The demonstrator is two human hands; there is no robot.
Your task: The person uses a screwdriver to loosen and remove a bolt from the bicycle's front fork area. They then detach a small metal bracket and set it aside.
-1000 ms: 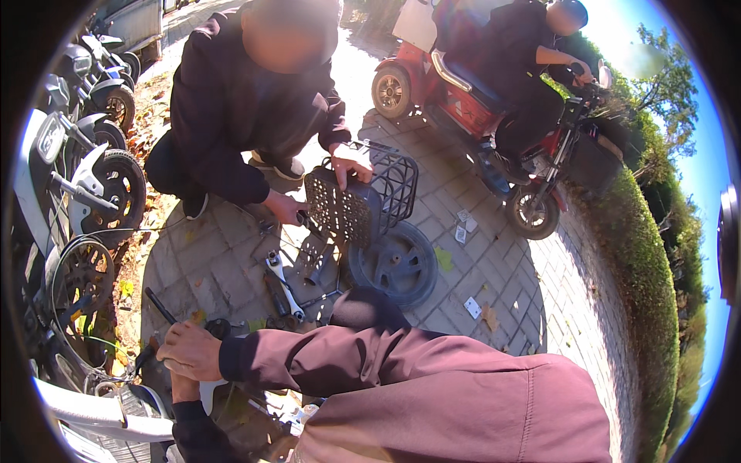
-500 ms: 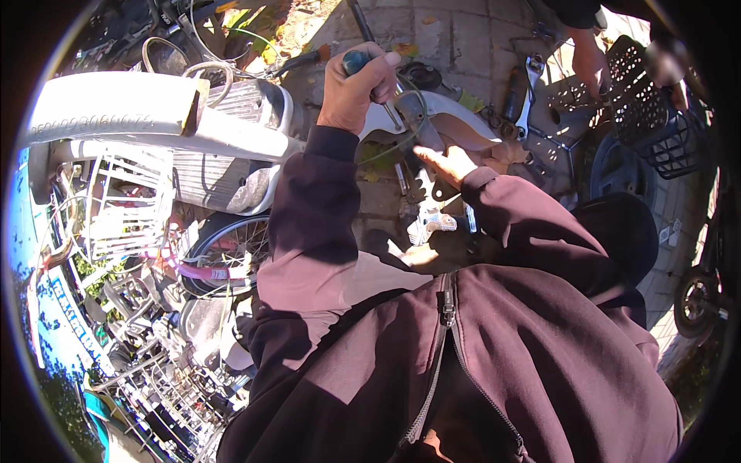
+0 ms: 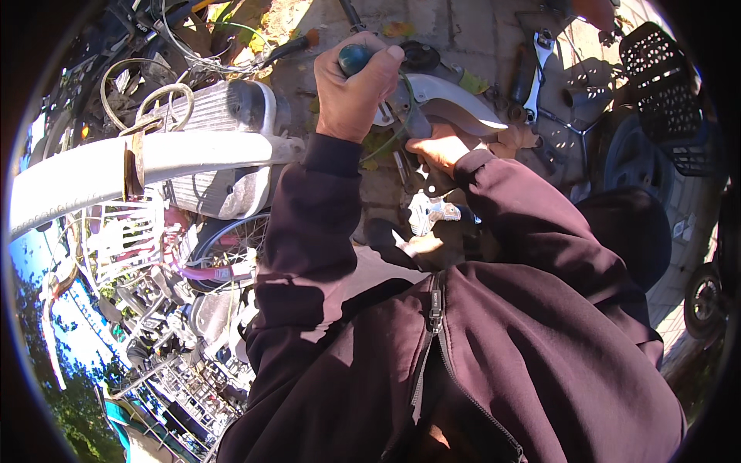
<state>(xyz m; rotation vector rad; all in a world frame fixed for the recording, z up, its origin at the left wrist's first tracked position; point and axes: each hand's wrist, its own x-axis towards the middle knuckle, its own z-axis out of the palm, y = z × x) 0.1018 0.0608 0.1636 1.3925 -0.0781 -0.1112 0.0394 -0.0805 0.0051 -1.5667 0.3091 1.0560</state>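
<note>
My left hand (image 3: 359,96) is closed in a fist around a screwdriver (image 3: 354,59) with a dark green rounded handle. Its metal shaft slants down beside the hand toward a pale curved mudguard (image 3: 455,104) lying over the paving. Just right of the shaft, my right hand (image 3: 444,148) has its thumb and fingers closed at the mudguard's near edge, by a grey fitting (image 3: 417,123). Some of its fingertips are hidden there. A thin green cable loops between my hands. Nearer to me, a silvery metal part (image 3: 426,212) lies in sunlight.
A white frame tube (image 3: 208,153) crosses the left side above a grey ribbed footboard (image 3: 239,108). Below lie a bicycle wheel (image 3: 204,245) and tangled metal parts. Toward the right are a wrench (image 3: 538,77), a black perforated basket (image 3: 662,85) and another person's hand (image 3: 594,11).
My right hand has tucked its extended finger in against the fitting. My left fist has tilted, showing the handle's end. The other person's hand has moved up, away from the basket.
</note>
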